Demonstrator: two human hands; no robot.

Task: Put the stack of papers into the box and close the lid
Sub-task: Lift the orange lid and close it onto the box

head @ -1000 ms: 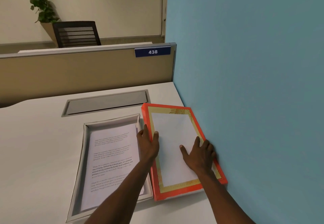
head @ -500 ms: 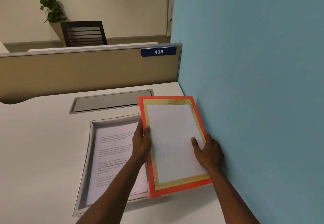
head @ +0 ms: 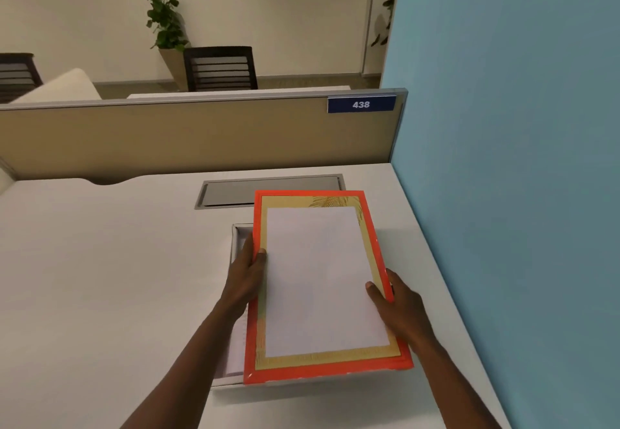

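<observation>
I hold an orange lid (head: pixel 322 370) with a gold border and white centre panel above the grey box (head: pixel 239 232). It covers most of the box, offset a little to the right. My left hand (head: pixel 246 277) grips the lid's left edge, thumb on top. My right hand (head: pixel 399 307) grips its right edge. A narrow strip of the stack of papers (head: pixel 236 348) shows inside the box along the lid's left side; the rest is hidden under the lid.
The white desk (head: pixel 100 277) has a grey cable hatch (head: pixel 235 192) just behind the box. A beige partition (head: pixel 167 136) with a "438" label closes the back, and a blue wall (head: pixel 503 160) runs close along the right.
Both hands have lifted the lid off the desk at the right and carried it left over the box, hiding most of the papers.
</observation>
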